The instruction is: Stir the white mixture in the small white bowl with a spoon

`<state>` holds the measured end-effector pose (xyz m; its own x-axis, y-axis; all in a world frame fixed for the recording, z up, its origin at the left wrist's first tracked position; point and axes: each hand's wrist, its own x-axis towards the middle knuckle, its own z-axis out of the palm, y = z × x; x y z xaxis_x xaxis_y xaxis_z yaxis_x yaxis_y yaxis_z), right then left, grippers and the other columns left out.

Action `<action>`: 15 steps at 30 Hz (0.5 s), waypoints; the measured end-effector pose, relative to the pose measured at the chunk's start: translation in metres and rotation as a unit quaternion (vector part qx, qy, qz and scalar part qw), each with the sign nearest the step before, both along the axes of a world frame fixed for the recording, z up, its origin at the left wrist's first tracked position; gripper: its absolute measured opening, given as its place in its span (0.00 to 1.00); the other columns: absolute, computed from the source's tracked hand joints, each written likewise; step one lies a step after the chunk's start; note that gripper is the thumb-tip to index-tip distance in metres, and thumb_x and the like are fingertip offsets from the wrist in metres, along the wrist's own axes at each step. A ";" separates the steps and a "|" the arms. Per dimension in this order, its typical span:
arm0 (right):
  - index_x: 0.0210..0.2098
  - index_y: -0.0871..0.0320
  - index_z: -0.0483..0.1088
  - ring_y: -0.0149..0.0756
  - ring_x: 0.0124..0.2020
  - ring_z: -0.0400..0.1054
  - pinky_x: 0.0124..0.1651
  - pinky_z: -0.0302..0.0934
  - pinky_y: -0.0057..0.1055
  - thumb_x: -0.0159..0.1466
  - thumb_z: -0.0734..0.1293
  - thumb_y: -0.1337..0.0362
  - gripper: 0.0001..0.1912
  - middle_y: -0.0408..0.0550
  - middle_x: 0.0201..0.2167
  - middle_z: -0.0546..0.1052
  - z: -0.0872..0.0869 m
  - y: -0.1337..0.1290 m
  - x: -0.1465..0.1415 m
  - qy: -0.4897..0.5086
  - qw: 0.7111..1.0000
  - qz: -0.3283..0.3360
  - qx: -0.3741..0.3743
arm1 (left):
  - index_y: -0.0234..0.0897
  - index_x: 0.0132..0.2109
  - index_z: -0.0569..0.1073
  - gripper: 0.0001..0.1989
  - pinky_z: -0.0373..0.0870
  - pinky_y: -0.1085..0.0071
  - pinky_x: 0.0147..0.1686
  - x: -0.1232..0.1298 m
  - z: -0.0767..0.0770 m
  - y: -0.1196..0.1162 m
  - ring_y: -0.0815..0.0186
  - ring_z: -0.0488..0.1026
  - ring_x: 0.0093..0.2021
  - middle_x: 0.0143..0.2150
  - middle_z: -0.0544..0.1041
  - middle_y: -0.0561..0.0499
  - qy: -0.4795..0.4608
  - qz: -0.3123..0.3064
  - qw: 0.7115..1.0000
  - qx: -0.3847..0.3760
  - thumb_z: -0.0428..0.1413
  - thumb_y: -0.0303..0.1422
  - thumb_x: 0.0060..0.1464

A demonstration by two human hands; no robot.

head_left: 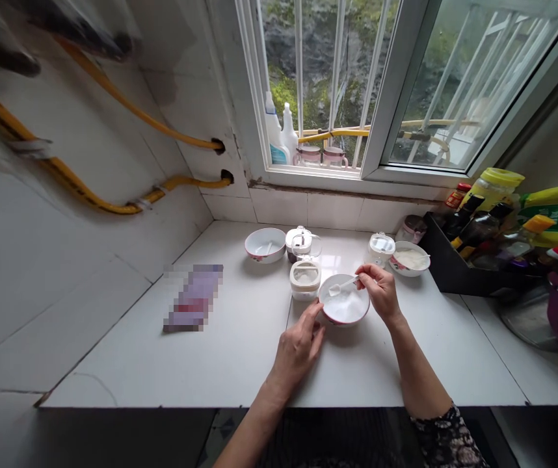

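Note:
A small white bowl (339, 320) with a reddish rim stands on the counter, with white powder (350, 305) inside. My left hand (298, 343) grips its left rim between thumb and fingers. Pinched in my right hand (380, 292) is a small white plastic spoon (342, 286), tilted over the powder with its head inside the bowl. Whether the spoon carries any powder, I cannot tell. Just left of the bowl sits a square seasoning jar (305, 278) with a pale rim. Behind that jar is another one (298, 243) with its clear lid raised and dark contents low down.
A larger white bowl (258, 256) with a utensil inside stands at the back left. At the back right are a third jar (381, 246) and a bowl of white food (410, 260). A black bottle box (454, 276) borders the right. A blurred purple object (196, 299) lies left.

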<state>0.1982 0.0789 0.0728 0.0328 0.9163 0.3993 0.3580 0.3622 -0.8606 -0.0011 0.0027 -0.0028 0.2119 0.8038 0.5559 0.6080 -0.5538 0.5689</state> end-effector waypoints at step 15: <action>0.22 0.55 0.69 0.32 0.22 0.63 0.37 0.61 0.32 0.54 0.59 0.67 0.08 0.39 0.15 0.70 -0.001 -0.005 -0.010 -0.089 0.991 0.076 -0.062 | 0.40 0.62 0.61 0.24 0.78 0.72 0.38 -0.001 0.004 -0.003 0.68 0.80 0.34 0.50 0.79 0.45 0.003 0.010 1.000 -0.008 0.50 0.23 0.61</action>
<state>0.1878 0.0742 0.0721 -0.1698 0.9477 0.2703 0.4584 0.3187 -0.8296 -0.0025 -0.0001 0.0015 0.1993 0.8162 0.5423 0.6213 -0.5332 0.5742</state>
